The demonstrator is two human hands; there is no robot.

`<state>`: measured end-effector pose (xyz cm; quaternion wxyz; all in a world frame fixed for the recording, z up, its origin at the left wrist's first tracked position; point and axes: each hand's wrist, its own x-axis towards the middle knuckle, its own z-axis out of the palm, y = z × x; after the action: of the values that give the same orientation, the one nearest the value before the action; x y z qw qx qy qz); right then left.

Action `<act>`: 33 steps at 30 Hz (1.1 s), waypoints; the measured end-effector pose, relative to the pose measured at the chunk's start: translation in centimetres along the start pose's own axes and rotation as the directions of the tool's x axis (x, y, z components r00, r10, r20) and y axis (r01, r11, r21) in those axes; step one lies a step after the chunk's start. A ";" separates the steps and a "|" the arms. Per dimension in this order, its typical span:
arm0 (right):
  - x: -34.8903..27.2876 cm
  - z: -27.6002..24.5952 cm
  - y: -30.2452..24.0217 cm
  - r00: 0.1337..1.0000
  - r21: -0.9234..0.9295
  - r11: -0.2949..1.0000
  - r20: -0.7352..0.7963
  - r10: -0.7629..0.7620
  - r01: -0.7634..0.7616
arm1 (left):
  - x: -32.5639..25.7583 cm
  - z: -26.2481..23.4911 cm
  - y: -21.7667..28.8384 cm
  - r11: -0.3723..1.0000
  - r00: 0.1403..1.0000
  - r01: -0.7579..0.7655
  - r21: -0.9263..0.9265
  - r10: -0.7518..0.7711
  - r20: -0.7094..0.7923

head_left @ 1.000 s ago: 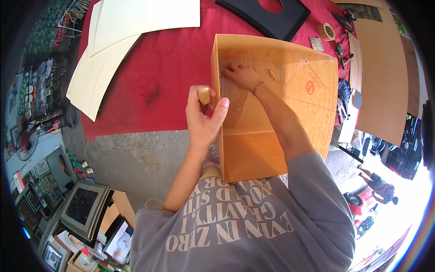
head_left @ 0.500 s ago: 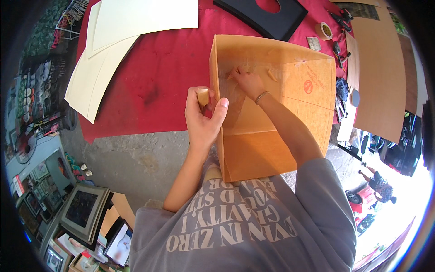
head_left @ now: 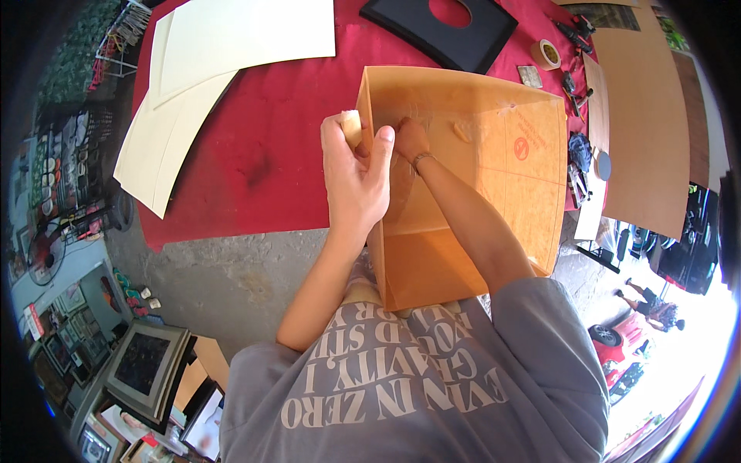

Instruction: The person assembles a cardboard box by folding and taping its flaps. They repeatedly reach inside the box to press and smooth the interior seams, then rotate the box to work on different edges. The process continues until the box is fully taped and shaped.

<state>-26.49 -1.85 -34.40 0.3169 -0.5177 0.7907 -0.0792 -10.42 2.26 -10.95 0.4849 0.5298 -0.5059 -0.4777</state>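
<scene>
An open box with tan-brown walls, one bearing a red printed mark, stands tilted against my front at the table's near edge. My left hand is closed around a short pale-yellow block-like piece, just outside the box's left wall, its thumb by the wall's edge. Deep inside the box, my right hand is at the inner face of that left wall. Its fingers are curled and partly hidden, so what they hold cannot be made out. A small curled tan scrap lies further in the box.
A red cloth covers the table. Cream sheets lie at the far left, a black panel with an oval hole at the back. A tape roll and tools sit at right. Framed pictures stand lower left.
My left hand has moved up along the box's left wall with the pale-yellow piece. My right hand has shifted slightly, its fingers now more hidden, and the box has tilted a little.
</scene>
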 end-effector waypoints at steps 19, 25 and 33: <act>-2.7 -2.3 0.4 0.990 0.122 0.983 -0.034 0.140 -0.135 | -0.3 0.1 0.0 1.000 0.998 0.027 0.004 -0.026 -0.050; -3.3 -3.0 1.0 0.990 0.081 0.988 -0.033 0.137 -0.134 | -0.2 0.1 -0.2 1.000 0.998 0.000 0.020 0.001 -0.057; -4.0 -4.2 0.8 0.982 0.009 0.982 0.024 0.188 -0.188 | -0.3 0.2 -0.5 1.000 0.998 0.008 0.022 -0.007 -0.067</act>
<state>-28.50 1.11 -29.78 0.3348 -0.4398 0.8320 -0.0473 -10.54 2.54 -11.45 0.4937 0.5529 -0.4927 -0.4558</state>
